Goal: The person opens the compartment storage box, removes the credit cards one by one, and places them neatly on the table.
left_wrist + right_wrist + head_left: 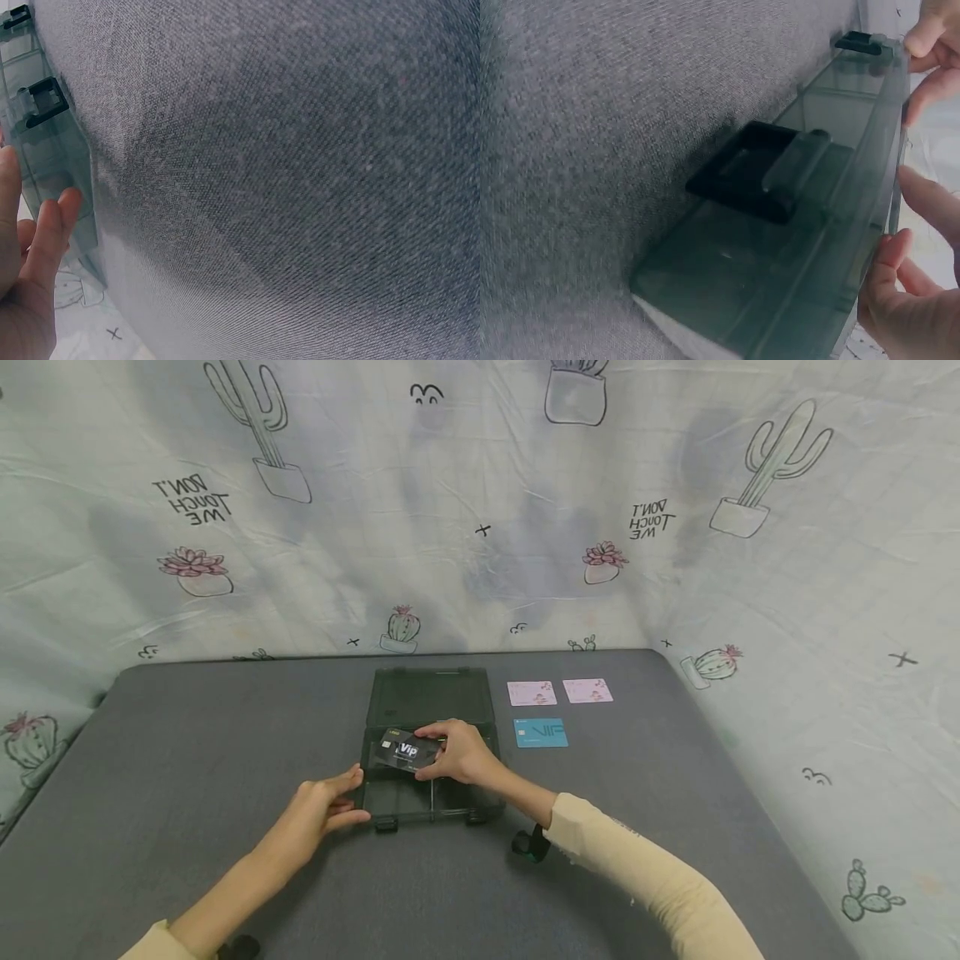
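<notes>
A black VIP card (405, 750) is pinched at its right end between the thumb and fingers of my right hand (463, 755). The card is tilted over the left side of a dark green see-through plastic box (401, 799), whose lid (427, 697) lies folded back. Dividers split the box into compartments. My left hand (318, 810) touches the box's left wall and front left corner with outstretched fingers and thumb. In the left wrist view, the left fingers (51, 232) lie along the box's side. The right wrist view shows my right hand (911, 300) above the rim; the card is hidden there.
Right of the box lie two pink cards (532, 693) (588, 691) side by side, with a blue VIP card (541, 732) below them. Two black latches (386, 825) (476, 817) stick out from the box's front. A cactus-print cloth (480, 577) hangs behind the grey table (225, 735).
</notes>
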Demonstrator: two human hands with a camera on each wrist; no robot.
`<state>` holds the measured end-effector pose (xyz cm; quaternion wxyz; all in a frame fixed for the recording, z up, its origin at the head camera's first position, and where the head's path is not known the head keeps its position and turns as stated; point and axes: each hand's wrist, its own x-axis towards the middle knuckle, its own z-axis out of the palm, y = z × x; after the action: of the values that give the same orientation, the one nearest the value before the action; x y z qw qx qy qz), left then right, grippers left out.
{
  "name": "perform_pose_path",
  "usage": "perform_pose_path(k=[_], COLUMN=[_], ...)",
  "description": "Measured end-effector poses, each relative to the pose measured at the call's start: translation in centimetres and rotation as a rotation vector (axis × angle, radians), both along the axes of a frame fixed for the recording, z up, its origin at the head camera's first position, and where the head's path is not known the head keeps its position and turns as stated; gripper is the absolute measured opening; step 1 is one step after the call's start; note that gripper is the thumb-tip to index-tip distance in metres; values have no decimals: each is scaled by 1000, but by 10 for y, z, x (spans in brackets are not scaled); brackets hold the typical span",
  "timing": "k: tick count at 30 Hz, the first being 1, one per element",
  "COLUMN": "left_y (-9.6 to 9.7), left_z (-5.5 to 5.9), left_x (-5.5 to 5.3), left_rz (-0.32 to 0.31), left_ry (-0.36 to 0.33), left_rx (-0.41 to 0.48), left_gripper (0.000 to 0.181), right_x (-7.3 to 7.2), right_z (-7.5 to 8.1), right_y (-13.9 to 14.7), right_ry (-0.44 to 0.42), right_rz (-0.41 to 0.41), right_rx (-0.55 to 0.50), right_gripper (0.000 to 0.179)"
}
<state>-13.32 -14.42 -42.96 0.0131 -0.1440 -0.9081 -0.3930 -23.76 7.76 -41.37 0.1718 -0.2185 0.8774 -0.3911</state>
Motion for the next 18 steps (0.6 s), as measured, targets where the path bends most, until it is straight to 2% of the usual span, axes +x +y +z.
perform_pose_path(k=[4, 13, 18], left_y=[-1, -2, -3], left_z=[-1, -1, -1], left_x=[0, 1, 3], left_rz=[-2, 1, -1], left_ry=[6, -3, -7], left_rx=[1, -9, -2], left_gripper=[57, 57, 58], right_x=[-3, -8, -9], right_z=[1, 2, 1], right_y=[4, 17, 25], right_ry=[-30, -40, -186], right_rz=[22, 171, 177], right_rx=[-25, -108, -264], right_gripper=[54, 51, 55])
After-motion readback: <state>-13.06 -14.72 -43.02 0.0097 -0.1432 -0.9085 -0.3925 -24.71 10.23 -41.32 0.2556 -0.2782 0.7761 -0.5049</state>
